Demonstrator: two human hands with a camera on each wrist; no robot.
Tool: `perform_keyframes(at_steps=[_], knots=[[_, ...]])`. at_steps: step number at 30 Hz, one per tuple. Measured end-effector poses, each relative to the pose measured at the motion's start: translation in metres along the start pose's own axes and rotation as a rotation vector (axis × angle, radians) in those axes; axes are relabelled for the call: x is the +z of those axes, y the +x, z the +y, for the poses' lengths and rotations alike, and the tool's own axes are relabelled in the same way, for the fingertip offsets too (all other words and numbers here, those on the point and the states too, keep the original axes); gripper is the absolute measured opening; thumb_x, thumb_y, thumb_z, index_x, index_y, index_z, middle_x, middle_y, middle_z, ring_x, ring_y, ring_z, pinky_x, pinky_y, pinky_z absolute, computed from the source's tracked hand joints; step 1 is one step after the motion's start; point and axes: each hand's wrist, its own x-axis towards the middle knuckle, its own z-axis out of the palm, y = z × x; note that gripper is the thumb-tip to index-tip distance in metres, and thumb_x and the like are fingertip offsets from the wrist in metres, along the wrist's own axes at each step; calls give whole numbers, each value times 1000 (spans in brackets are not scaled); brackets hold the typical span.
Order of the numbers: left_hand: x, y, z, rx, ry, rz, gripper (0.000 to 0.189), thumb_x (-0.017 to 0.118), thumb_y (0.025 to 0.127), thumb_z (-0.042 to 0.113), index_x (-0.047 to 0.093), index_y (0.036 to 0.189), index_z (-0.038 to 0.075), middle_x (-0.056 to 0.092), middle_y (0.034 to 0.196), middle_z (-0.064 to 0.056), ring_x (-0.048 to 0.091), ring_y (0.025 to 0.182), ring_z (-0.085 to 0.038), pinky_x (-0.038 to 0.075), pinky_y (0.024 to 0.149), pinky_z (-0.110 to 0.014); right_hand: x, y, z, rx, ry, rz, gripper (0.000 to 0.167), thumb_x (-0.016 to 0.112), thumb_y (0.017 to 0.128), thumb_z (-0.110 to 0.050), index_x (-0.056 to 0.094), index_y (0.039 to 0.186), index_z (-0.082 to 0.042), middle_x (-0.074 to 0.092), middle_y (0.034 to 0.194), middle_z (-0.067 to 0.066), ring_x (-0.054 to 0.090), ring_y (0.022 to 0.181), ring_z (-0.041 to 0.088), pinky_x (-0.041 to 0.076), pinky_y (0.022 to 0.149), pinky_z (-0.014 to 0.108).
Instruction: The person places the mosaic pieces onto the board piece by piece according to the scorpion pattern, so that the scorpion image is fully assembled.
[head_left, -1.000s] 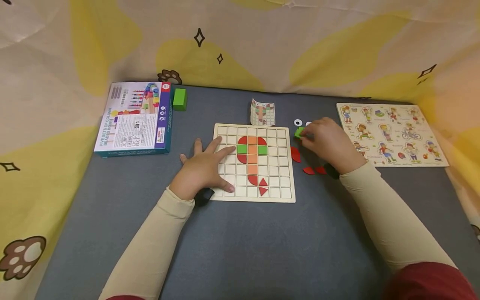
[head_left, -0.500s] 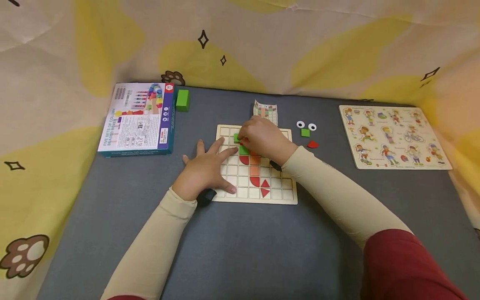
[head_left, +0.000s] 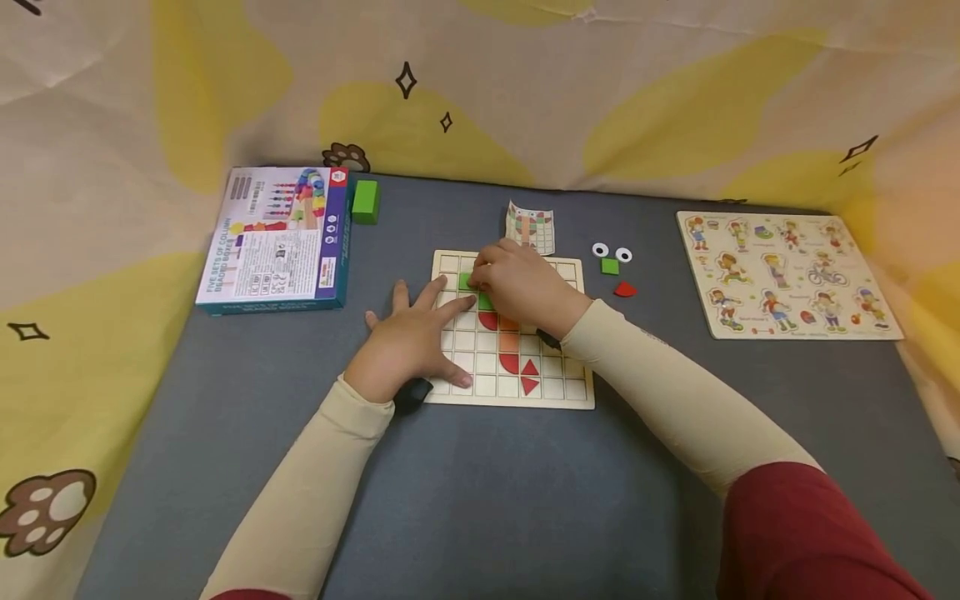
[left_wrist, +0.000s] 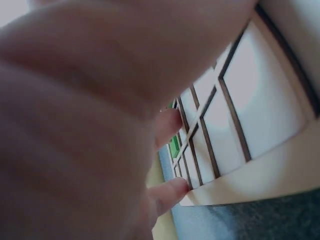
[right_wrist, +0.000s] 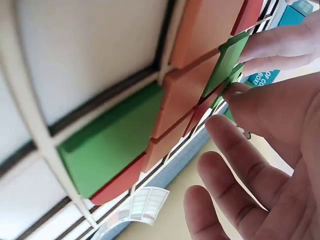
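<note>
My left hand point(head_left: 405, 342) rests with spread fingers on the left side of a wooden grid board point(head_left: 588, 367). My right hand point(head_left: 528, 283) is over the board's upper part, its thumb and finger pinching a green square tile point(head_left: 464, 282) at a cell in the upper left. Orange tiles point(head_left: 509, 342) form a column, with a red quarter-round tile point(head_left: 509, 363) at its foot and two small red triangles point(head_left: 530, 367) beside that. In the right wrist view another green tile point(right_wrist: 115, 140) lies beside the orange ones. My right hand hides part of the pattern from above.
Behind the board stands a curled pattern card point(head_left: 542, 237). To the right lie two eye discs point(head_left: 623, 256), a loose green tile point(head_left: 610, 267), a red piece point(head_left: 625, 289) and a picture puzzle point(head_left: 795, 275). A toy box point(head_left: 277, 242) and green block point(head_left: 366, 202) are at left.
My right hand has moved left from the loose pieces to the board, carrying a green tile, which then shifted slightly left and down. My left hand stays on the board.
</note>
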Motion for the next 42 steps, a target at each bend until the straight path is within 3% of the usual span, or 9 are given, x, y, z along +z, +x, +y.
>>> perform_keyframes(at_steps=[8, 15, 19, 23, 26, 30, 42], knots=[[-5, -10, 4, -45, -4, -43, 122, 102, 63, 48, 39, 166, 32, 8, 177, -12, 0, 151, -65, 20, 97, -93, -8, -19, 10, 61, 91, 24, 25, 63, 105, -12, 79, 124, -13, 68, 130, 9, 58, 126, 33, 45, 111, 48], [-7, -11, 10, -39, -10, -43, 124, 106, 61, 37, 40, 166, 27, 8, 177, -14, -1, 149, -69, 27, 95, -92, -28, -72, 63, 197, 105, 133, 29, 58, 103, -4, 77, 124, -5, 71, 127, 16, 59, 124, 41, 44, 109, 54], [-7, -12, 10, -26, -14, -37, 124, 106, 61, 34, 40, 166, 24, 9, 176, -17, -2, 148, -71, 29, 95, -91, -31, -102, 93, 316, 102, 129, 27, 62, 102, -4, 76, 124, -1, 71, 125, 21, 59, 120, 43, 41, 109, 55], [-6, -12, 9, -21, -15, -37, 124, 106, 62, 34, 40, 166, 24, 8, 176, -17, -3, 147, -72, 29, 96, -90, -23, -121, 108, 371, 100, 62, 29, 66, 101, -7, 75, 127, 2, 67, 128, 26, 57, 120, 47, 42, 107, 57], [-5, -11, 8, -17, -20, -40, 124, 106, 62, 35, 39, 166, 24, 7, 176, -17, -4, 147, -72, 28, 96, -91, -15, -128, 112, 376, 91, 29, 32, 67, 101, -9, 74, 131, 1, 64, 132, 27, 55, 122, 48, 41, 109, 57], [-4, -9, 7, -13, -19, -42, 125, 106, 62, 36, 39, 166, 25, 7, 176, -18, -4, 147, -73, 28, 95, -91, -10, -131, 113, 385, 78, 45, 33, 68, 101, -10, 74, 131, 0, 64, 132, 26, 54, 122, 48, 40, 109, 58], [-4, -8, 5, 0, -21, -37, 125, 106, 61, 36, 40, 166, 24, 7, 176, -18, -4, 146, -73, 29, 94, -91, -12, -129, 112, 381, 77, 46, 32, 67, 101, -10, 74, 131, 0, 64, 133, 27, 53, 122, 49, 40, 108, 58]])
